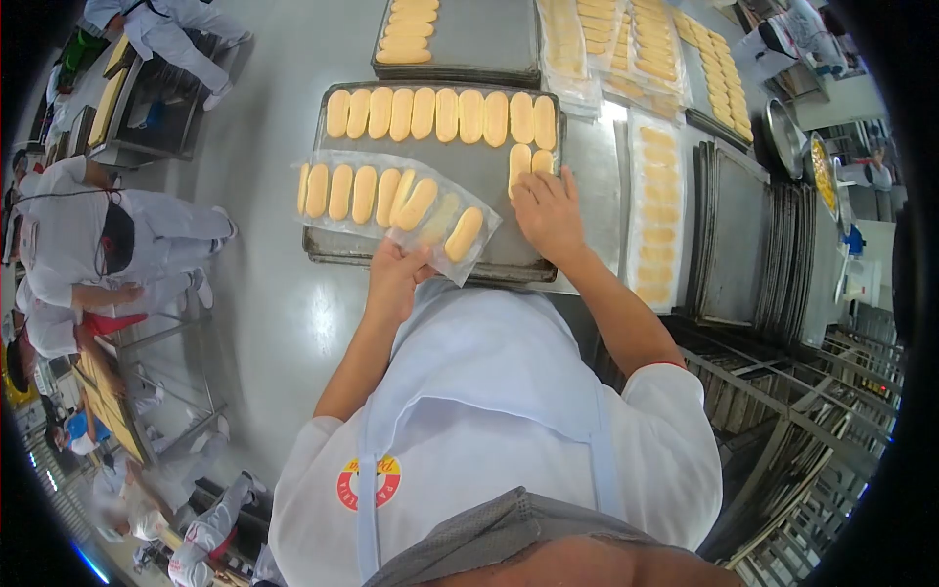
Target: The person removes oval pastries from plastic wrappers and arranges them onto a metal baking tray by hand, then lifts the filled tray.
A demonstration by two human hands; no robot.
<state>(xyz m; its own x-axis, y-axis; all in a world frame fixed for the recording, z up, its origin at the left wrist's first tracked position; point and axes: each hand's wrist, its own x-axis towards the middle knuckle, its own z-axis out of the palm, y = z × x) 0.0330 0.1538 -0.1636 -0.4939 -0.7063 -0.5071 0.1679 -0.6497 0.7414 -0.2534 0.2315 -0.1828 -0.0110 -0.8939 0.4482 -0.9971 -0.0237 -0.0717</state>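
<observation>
A translucent paper sheet [337,220] carries a row of golden finger-shaped pastries, with a bare, marked patch between two of them at its right end. My left hand [396,279] pinches the sheet's near edge, tilting it over a dark metal baking tray [430,157]. Along the tray's far edge lies a row of the same pastries, and two more begin a second row at right. My right hand [548,210] is closed over the near ends of those two, its fingertips bent down on the left finger-shaped pastry [519,168]; the exact grip is partly hidden.
Another tray [469,44] with pastries stands beyond. Pastry-covered sheets [626,44] are piled at the far right, and a long sheet of pastries [655,210] lies beside my right arm. Upright stacked trays [748,235] and metal racks stand further right. Several co-workers [112,230] are at left.
</observation>
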